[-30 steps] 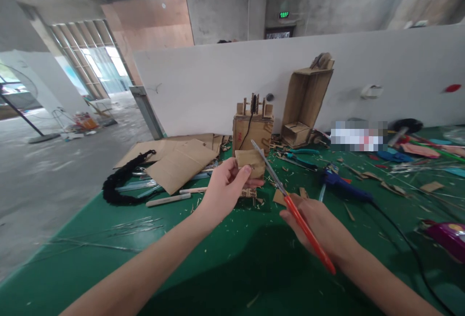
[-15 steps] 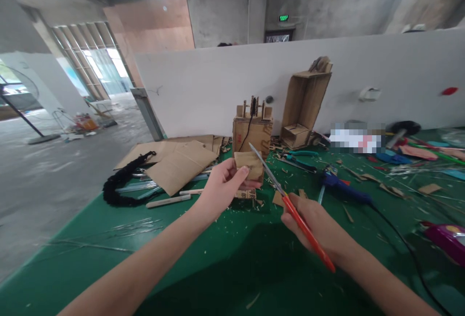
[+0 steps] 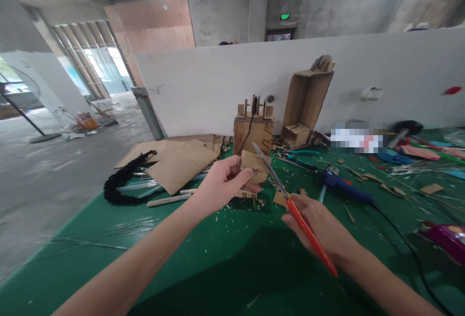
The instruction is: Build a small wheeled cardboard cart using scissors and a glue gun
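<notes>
My left hand (image 3: 225, 182) pinches a small piece of cardboard (image 3: 257, 165) between thumb and fingers, above the green table. In my right hand (image 3: 312, 224) is a pair of scissors (image 3: 300, 221) with red handles, its tips pointing up and away from me. The blades lie close to the right edge of the cardboard piece; whether they touch it I cannot tell. Behind the piece stands a cardboard box (image 3: 254, 134) with upright slats on top and a black cord down its front. A strip of printed cardboard lies partly hidden under my left hand.
Flat cardboard sheets (image 3: 185, 161) and a black fuzzy strip (image 3: 118, 187) lie to the left. A tall open cardboard box (image 3: 308, 102) stands against the white partition (image 3: 203, 88). Pliers (image 3: 301, 158), a blue glue gun (image 3: 345, 187) with its cord, and cardboard scraps lie to the right.
The cardboard piece in my left hand has tilted and shifted slightly right. The scissors have moved a little right with my right hand.
</notes>
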A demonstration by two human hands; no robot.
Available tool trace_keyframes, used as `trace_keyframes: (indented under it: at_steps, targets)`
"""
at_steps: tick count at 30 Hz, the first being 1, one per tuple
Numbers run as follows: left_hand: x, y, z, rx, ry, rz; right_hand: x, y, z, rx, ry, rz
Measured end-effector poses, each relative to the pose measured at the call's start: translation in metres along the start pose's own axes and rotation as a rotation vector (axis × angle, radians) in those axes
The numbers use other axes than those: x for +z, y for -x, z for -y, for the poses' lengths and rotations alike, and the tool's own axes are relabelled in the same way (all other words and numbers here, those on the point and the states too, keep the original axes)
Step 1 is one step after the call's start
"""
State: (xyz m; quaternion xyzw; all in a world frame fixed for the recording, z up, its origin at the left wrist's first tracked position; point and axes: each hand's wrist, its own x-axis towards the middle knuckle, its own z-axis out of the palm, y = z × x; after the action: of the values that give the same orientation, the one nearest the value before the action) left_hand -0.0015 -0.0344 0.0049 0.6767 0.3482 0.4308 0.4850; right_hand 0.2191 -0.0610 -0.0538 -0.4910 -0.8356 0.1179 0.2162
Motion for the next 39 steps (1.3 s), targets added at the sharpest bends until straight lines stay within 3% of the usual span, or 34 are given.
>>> trace_keyframes:
  at_steps: [8,17,22,26,32,39]
  targets:
    - [-0.008,-0.003,0.001,-0.06,0.059,0.042,-0.005,0.001,0.003,0.044,0.066,-0.035]
    - [0.016,-0.006,0.019,-0.089,0.305,-0.2,0.002,-0.003,0.003,-0.015,-0.063,-0.005]
    - [0.007,-0.005,0.012,-0.016,0.135,-0.123,-0.013,0.006,0.005,-0.068,-0.167,0.094]
    - [0.0,-0.003,0.004,-0.002,0.045,-0.048,-0.011,0.007,0.003,-0.083,-0.122,0.069]
    - [0.008,-0.002,0.007,-0.031,0.12,-0.053,0.002,0.001,0.003,-0.054,-0.11,-0.035]
    - [0.006,-0.001,0.005,-0.059,0.129,-0.017,-0.002,-0.001,0.003,-0.002,-0.059,0.007]
